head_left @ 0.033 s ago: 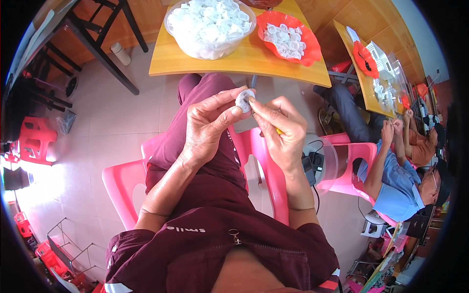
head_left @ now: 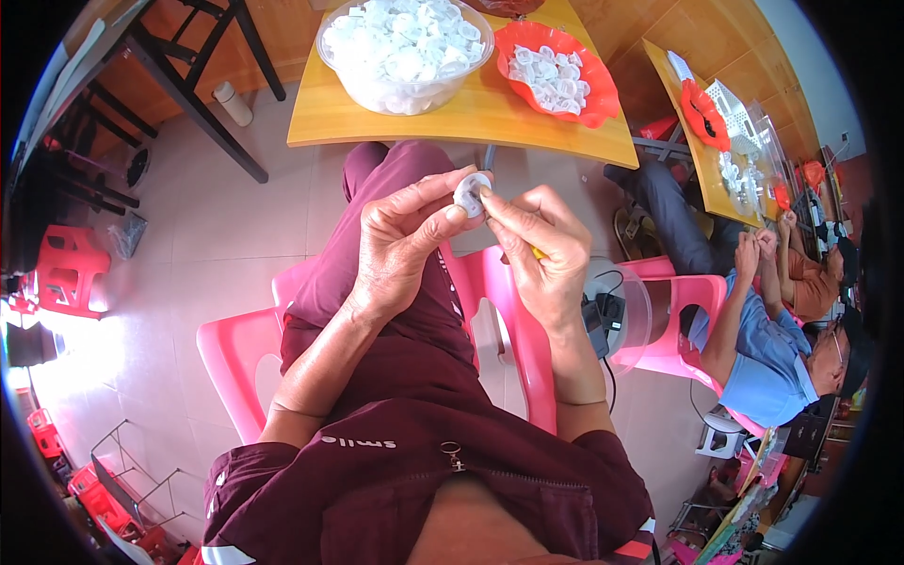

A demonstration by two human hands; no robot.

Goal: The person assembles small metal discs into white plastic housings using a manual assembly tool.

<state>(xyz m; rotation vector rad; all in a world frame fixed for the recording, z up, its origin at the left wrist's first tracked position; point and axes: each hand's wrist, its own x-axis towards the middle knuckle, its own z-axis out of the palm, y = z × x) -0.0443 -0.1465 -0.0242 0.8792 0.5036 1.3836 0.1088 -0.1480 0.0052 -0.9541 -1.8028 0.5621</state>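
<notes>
Above my lap, my left hand [head_left: 400,243] pinches a small round whitish plastic piece [head_left: 468,195] between thumb and fingertips. My right hand [head_left: 546,250] meets it from the other side, thumb and forefinger pressed together at the piece's dark centre. A bit of something yellow [head_left: 539,252] shows between the right fingers; the rest is hidden in the grip, so its kind cannot be made out. On the table ahead, a large clear bowl [head_left: 405,97] is heaped with white translucent plastic pieces. To its right, a red wavy-edged dish [head_left: 600,99] holds several similar pieces.
The wooden table [head_left: 320,122] has its near edge just beyond my knees. A pink plastic chair [head_left: 231,353] is around me. At right, a clear round tub [head_left: 636,320] holds black adapters and cables. Beyond it, co-workers [head_left: 767,353] sit at another table [head_left: 702,160].
</notes>
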